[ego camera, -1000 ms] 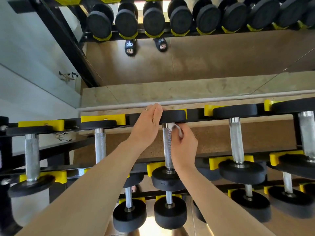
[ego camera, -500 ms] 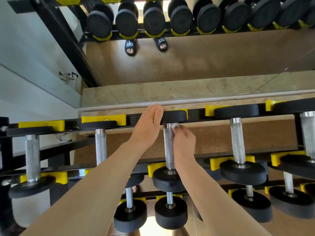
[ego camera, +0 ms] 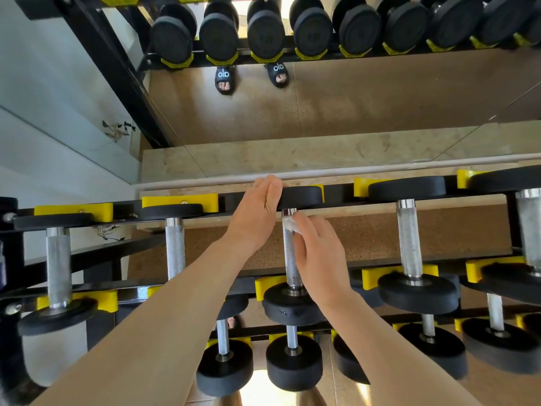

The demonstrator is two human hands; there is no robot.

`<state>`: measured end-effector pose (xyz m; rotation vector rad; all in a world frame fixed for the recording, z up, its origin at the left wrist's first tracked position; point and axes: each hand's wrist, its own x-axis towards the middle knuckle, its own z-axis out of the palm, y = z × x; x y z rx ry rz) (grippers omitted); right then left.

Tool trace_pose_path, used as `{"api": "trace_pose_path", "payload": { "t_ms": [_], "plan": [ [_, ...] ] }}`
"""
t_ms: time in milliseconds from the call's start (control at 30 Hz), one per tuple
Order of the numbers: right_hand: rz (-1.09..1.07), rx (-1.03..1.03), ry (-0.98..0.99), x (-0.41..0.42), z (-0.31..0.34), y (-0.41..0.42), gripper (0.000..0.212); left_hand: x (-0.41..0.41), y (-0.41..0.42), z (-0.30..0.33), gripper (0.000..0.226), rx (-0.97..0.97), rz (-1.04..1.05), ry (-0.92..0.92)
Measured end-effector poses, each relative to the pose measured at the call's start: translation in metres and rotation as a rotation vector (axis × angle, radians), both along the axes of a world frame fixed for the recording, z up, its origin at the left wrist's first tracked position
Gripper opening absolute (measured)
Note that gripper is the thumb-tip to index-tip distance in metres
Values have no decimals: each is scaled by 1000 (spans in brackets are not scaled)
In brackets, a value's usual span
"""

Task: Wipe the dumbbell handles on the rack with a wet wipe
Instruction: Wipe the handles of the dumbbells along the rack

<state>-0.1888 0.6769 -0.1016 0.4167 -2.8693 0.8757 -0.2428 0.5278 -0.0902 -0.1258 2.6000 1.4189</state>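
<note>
While left hand (ego camera: 254, 218) steadies black disc, right hand (ego camera: 317, 253) presses crumpled wipe (ego camera: 289, 222) to knurled handle (ego camera: 290, 253).

The left hand (ego camera: 254, 213) rests flat, fingers straight, on the far weight head (ego camera: 301, 196) of a dumbbell on the rack (ego camera: 342, 194) top tier. The right hand (ego camera: 317, 256) curls around that dumbbell's knurled handle (ego camera: 289, 253), pressing a white wet wipe (ego camera: 290, 223) against its far end. Neighbouring dumbbells (ego camera: 409, 244) lie on both sides.
</note>
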Motion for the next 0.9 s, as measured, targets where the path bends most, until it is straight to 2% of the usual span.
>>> {"api": "trace_pose_path", "payload": {
  "t_ms": [133,200,267,333,400,500,633,833,900],
  "plan": [
    [114,21,-61,2,-1,8,42,0,-1,1,33,-3,-8,12],
    [148,18,-52,5,-6,18,36,0,-1,3,33,1,-10,12],
    [70,-39,-50,8,-9,30,24,1,-1,4,35,-1,-17,16],
    [-51,-123,-68,8,-6,38,22,1,-1,4,37,-2,-15,21],
    [-9,-154,-61,5,2,31,26,0,-1,3,37,5,-8,17],
    [197,-46,-74,0,13,9,29,-1,-1,0,38,6,1,-3],
    [265,127,-36,-7,5,10,29,0,0,0,39,-9,-1,-1],
    [143,-96,21,-4,9,12,26,0,0,3,38,-3,-5,5],
    [193,-25,10,-7,11,5,25,0,0,2,37,-8,-10,-2]
  ]
}}
